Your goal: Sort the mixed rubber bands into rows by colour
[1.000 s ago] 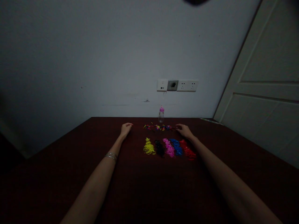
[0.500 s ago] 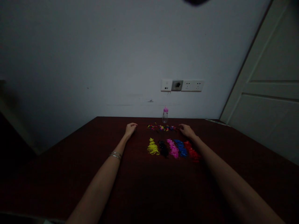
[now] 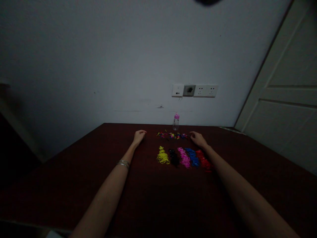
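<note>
My left hand (image 3: 140, 136) rests on the dark red table, left of the coloured bands and apart from them, its fingers curled in. My right hand (image 3: 198, 138) lies beside the right end of a loose row of mixed-colour bands (image 3: 172, 135), its fingers also bent inward. I see nothing held in either hand. Nearer to me, small rubber bands lie sorted by colour: a yellow pile (image 3: 162, 156), a black pile (image 3: 174, 158), a pink pile (image 3: 184, 158), a blue pile (image 3: 192, 157) and a red pile (image 3: 203, 159). My right forearm passes close to the red pile.
A clear bottle with a pink cap (image 3: 176, 122) stands behind the mixed row, near the wall. Sockets and switches (image 3: 194, 91) are set in the pale wall (image 3: 133, 59). A panelled white door (image 3: 287, 79) is at the right of the table (image 3: 86, 158). The light is dim.
The whole view has shifted very slightly. Both hands and the bands keep their places on the table.
</note>
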The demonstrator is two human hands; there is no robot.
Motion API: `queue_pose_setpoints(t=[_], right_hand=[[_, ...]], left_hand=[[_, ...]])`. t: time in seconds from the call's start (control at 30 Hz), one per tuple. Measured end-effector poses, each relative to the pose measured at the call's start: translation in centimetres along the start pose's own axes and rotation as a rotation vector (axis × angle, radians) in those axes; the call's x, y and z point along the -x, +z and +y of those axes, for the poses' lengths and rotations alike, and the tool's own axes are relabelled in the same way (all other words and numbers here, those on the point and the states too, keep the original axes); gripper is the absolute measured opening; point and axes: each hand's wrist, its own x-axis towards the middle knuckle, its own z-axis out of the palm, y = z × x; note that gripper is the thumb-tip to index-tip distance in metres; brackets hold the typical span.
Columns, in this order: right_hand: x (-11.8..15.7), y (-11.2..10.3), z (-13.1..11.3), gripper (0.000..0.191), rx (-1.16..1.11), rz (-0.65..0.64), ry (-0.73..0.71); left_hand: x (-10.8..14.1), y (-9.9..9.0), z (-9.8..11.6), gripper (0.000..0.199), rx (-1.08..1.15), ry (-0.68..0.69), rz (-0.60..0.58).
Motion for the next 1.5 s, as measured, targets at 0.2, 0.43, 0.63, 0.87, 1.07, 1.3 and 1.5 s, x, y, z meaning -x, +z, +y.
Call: queue_pose_setpoints(t=[0.2, 0.43, 0.63, 0.87, 1.07, 1.3, 1.5], right_hand=[[0.2, -0.2, -0.2, 0.035, -0.052, 0.109, -0.051], [1.6, -1.0, -6.1, 0.03, -0.325, 0.066, -0.264], [4.0, -1.1, -10.6, 0.029, -0.393, -0.232, -0.452], [5.1, -1.3, -11.6, 0.03, -0.389, -0.42, -0.455], [4.4, -2.5, -9.8, 0.027, -0.376, -0.321, -0.404], [3.6, -3.9, -2.6, 0.029, -0.206, 0.039, -0.187], [4.6, -3.7, 2.8, 0.038, 0.063, 0.078, 0.0]], left_hand=[[-0.7, 0.2, -0.9, 0.022, 0.021, 0.051, -0.017], [-1.0, 0.4, -1.3, 0.021, -0.022, 0.078, -0.023], [-0.8, 0.4, -1.0, 0.021, -0.146, 0.088, -0.038], [-0.8, 0.3, -1.1, 0.024, -0.229, 0.147, -0.052], [-0.7, 0.3, -0.9, 0.023, -0.28, 0.172, -0.045], [-1.1, 0.4, -1.5, 0.025, -0.261, 0.192, -0.045], [-1.3, 0.6, -1.4, 0.023, -0.282, 0.188, -0.049]])
